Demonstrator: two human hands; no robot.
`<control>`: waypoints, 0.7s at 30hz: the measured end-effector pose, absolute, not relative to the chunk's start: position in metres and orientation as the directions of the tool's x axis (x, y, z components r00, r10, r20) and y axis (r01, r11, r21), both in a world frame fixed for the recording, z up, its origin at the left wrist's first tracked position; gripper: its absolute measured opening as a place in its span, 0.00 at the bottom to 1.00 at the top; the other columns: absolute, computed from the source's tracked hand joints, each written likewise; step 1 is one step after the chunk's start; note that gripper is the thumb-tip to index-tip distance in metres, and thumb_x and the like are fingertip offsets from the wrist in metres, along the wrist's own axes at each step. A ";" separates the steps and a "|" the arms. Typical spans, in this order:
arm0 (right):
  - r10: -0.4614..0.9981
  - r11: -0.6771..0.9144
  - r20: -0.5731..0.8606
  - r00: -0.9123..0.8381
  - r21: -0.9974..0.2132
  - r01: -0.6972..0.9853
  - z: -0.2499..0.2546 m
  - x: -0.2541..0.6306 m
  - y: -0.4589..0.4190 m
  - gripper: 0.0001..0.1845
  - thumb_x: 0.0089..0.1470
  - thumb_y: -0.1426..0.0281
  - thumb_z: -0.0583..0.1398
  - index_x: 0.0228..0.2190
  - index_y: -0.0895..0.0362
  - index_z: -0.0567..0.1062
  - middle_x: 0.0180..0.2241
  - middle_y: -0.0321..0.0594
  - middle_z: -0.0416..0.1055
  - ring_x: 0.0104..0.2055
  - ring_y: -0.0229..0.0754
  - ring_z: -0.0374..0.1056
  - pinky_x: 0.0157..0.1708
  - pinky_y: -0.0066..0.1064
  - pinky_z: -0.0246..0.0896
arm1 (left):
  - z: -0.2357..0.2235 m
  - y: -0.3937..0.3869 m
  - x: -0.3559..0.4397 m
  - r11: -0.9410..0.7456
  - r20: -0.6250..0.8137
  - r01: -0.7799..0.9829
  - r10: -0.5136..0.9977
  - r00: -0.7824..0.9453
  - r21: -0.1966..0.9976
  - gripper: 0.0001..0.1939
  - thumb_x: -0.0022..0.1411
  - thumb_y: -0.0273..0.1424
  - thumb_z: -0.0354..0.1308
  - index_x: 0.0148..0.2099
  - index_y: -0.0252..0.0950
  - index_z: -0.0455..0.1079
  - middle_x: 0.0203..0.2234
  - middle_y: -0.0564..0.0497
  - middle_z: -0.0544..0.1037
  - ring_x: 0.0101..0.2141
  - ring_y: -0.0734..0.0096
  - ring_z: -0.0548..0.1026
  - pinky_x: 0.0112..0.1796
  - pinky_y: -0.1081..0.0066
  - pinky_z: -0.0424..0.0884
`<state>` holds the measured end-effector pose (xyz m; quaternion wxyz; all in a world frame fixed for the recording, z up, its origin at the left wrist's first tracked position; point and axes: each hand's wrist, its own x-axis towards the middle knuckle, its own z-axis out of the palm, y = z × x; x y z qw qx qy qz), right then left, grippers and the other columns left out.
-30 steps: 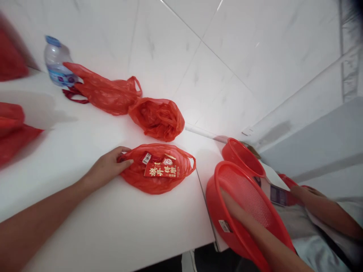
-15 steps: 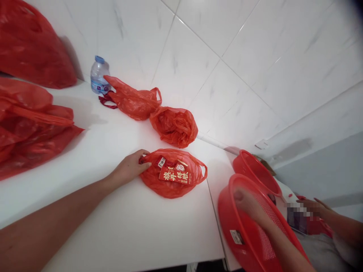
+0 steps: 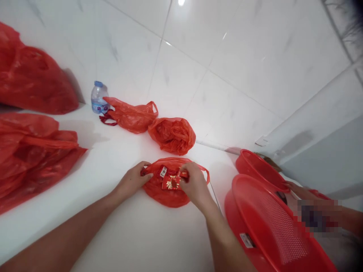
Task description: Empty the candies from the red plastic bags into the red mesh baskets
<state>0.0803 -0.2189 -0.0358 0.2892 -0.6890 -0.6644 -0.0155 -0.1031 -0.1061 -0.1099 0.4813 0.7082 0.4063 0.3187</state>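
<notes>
A red plastic bag (image 3: 167,198) lies opened out on the white table, with red packets inside. The top red packet (image 3: 169,182) bears gold lettering, and a small white label (image 3: 163,172) shows beside it. My left hand (image 3: 136,177) pinches the bag's left rim between thumb and fingers. Over the bag's right half, my right hand (image 3: 195,181) is closed on a small red packet (image 3: 184,174), mostly covered by the fingers. The lower packet's right end is hidden under this hand.
Behind are two red bags (image 3: 172,136) (image 3: 134,117) and a water bottle (image 3: 99,100). Larger red bags (image 3: 31,151) (image 3: 42,83) fill the left. At right stand a red mesh basket (image 3: 278,223) and a red basin (image 3: 259,170), with another person's hand (image 3: 300,190) near it.
My right hand has come from inside the red basket to the bag, now with a small red packet. My left hand stays on the rim. The other person's hand has moved towards the basin.
</notes>
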 end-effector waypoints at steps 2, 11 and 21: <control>0.950 -0.009 0.287 0.122 -0.364 0.931 -0.051 0.078 -0.195 0.16 0.42 0.81 0.54 0.34 0.53 0.67 0.37 0.36 0.65 0.37 0.38 0.65 0.34 0.29 0.63 | -0.110 -0.105 -0.104 -0.215 0.066 0.268 0.878 0.473 0.939 0.19 0.54 0.41 0.54 0.47 0.40 0.65 0.33 0.52 0.77 0.33 0.62 0.75 0.35 0.66 0.69; 0.668 -0.166 0.588 0.456 -0.480 0.862 -0.070 0.135 -0.224 0.19 0.54 0.66 0.55 0.48 0.57 0.67 0.46 0.49 0.62 0.48 0.48 0.63 0.47 0.41 0.61 | -0.112 -0.103 -0.104 -0.159 0.041 0.185 0.854 0.518 0.970 0.18 0.55 0.40 0.55 0.47 0.40 0.64 0.34 0.51 0.76 0.35 0.63 0.75 0.36 0.66 0.70; 0.715 -0.239 0.336 0.613 -0.707 0.666 -0.084 0.177 -0.237 0.15 0.49 0.59 0.58 0.21 0.56 0.67 0.21 0.33 0.63 0.24 0.38 0.59 0.25 0.29 0.53 | -0.064 -0.102 -0.112 -0.015 -0.047 0.102 0.817 0.575 0.995 0.34 0.48 0.35 0.63 0.57 0.38 0.56 0.24 0.60 0.63 0.24 0.74 0.68 0.25 0.72 0.70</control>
